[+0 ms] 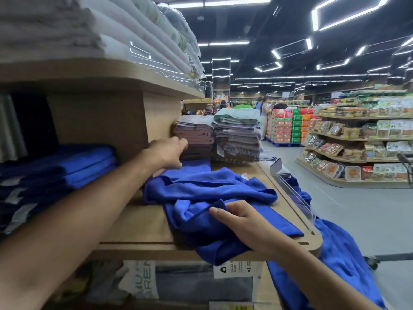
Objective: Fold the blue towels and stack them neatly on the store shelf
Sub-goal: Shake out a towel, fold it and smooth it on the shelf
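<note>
- Towel work on a wooden shelf board [138, 229] in a store aisle, seen from above the person's two bare arms.
- One loose blue towel [201, 186] lies crumpled on the board, right of centre. Part of it spills over the board's right edge and hangs down toward the floor.
- The right hand [239, 222] is at the near end of the loose blue towel. Its thumb lies flat along the cloth, and its fingers are curled round a raised fold, so it grips the fabric.
- The left hand [169, 153] reaches far across the board to the towel's far edge, its fingers bent downward onto the cloth. It is blurred, so whether it holds the towel or only touches it cannot be told.
- A stack of folded blue towels [73, 166] sits in the recess on the left, apart from the loose one.
- Beyond the left hand stands a brown towel pile [196, 139], with a taller grey and green pile [237, 133] just to its right.
- A clear plastic divider [290, 189] runs along the board's right edge.
- An upper shelf [111, 74] overhangs on the left and carries wrapped pale linens [89, 30].
- Packaged goods [190, 285] lie beneath the board at the near edge.
- Grocery shelves [357, 139] line the far right side of the aisle.
</note>
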The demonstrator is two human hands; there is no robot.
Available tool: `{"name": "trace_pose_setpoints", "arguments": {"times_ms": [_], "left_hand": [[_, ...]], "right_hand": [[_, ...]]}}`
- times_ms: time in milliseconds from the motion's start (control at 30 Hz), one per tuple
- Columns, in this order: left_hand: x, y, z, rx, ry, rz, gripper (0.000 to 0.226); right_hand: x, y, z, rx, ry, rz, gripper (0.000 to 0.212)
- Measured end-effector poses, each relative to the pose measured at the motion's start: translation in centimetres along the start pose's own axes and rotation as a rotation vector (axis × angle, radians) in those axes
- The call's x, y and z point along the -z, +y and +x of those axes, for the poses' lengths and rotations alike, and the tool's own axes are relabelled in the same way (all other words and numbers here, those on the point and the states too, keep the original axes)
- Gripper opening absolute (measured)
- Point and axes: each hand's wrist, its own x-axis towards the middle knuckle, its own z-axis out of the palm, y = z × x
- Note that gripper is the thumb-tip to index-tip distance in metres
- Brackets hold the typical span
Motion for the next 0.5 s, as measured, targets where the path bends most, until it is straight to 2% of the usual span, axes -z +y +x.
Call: {"name": "trace_pose_setpoints", "arguments": {"times_ms": [67,200,267,333,433,500], "left_hand": [[-1.0,1.4,0.2,-0.179,0.034,-0.147,0.041],[-2.2,5.4,0.8,-0.346,0.026,-0.438,0.014],[-3.3,7.2,0.7,-0.394,-0.014,-0.486,0.021],[-4.5,8.1,0.9,-0.373,-0.04,-0.476,0.026],[-5.7,8.2,1.3,-0.294,-0.011,-0.482,0.017],[-5.7,8.0,1.3,-0.264,0.003,-0.452,0.022]], "right_hand": [[0.0,-0.1,-0.1,0.001,-0.006,-0.018,0.05],[0.2,-0.3,-0.2,0.039,-0.028,-0.065,0.056],[0.3,-0.4,-0.2,0.062,-0.034,-0.097,0.057],[0.4,-0.3,-0.1,0.079,-0.017,-0.122,0.058],[0.5,-0.1,0.0,0.103,-0.025,-0.123,0.059],[0.6,-0.1,-0.1,0.108,-0.039,-0.094,0.059]]}}
